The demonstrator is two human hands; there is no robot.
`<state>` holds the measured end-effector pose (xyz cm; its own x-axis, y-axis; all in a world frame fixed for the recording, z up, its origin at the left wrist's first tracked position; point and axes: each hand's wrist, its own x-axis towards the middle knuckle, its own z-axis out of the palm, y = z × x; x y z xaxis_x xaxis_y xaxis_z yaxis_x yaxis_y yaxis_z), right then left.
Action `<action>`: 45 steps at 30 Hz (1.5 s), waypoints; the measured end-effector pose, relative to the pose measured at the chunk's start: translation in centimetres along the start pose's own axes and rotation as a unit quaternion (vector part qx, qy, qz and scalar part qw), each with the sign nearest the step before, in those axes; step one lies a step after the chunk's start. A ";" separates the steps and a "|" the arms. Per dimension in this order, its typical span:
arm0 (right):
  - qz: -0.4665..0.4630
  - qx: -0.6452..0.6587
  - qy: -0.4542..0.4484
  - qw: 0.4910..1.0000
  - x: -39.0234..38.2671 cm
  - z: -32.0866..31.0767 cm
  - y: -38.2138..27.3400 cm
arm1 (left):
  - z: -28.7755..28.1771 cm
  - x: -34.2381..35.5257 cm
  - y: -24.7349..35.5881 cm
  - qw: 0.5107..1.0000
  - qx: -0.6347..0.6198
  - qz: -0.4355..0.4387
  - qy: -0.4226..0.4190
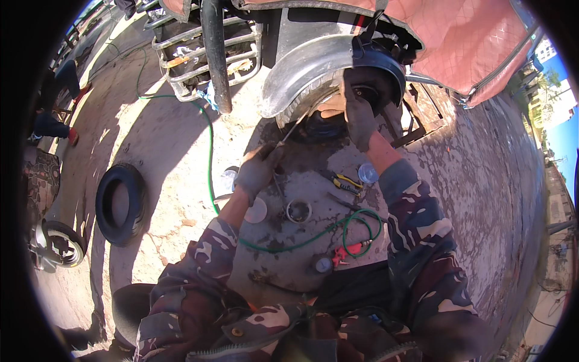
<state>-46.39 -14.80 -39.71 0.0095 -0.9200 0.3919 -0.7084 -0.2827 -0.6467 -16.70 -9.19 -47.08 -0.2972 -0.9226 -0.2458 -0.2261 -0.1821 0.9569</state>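
Note:
A small vehicle wheel (pixel 313 120) sits under a curved metal mudguard (pixel 301 72) straight ahead of me. My right hand (pixel 360 117), in a dark glove, presses against the tyre and hub. My left hand (pixel 258 170), also gloved, is shut on a thin metal tool (pixel 294 128) whose tip points up at the wheel's rim. Both sleeves are camouflage cloth.
On the concrete lie yellow-handled pliers (pixel 345 181), a small ring (pixel 298 210), round lids (pixel 367 173), a red-handled tool (pixel 348 250) and a green hose (pixel 208 139) with a loop. A loose tyre (pixel 119 204) lies left. A metal rack (pixel 205 48) and pole stand behind.

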 end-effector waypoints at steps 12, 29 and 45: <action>0.182 0.009 -0.012 0.983 0.3 7.2 2.4 | 0.9 0.1 0.0 0.998 -0.029 -0.055 0.004; 0.285 0.224 0.066 0.930 0.5 -2.4 -1.0 | 0.1 0.7 -2.0 1.000 0.025 0.005 0.004; -0.150 -0.202 -0.063 0.966 1.8 0.6 3.3 | -1.3 3.5 -4.7 0.984 0.159 0.076 -0.018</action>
<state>-48.27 -17.57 -41.55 0.3243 -0.8463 0.4227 -0.8780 -0.4356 -0.1983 -15.46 -12.05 -52.29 -0.3808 -0.9176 -0.1140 -0.4546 0.0784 0.8873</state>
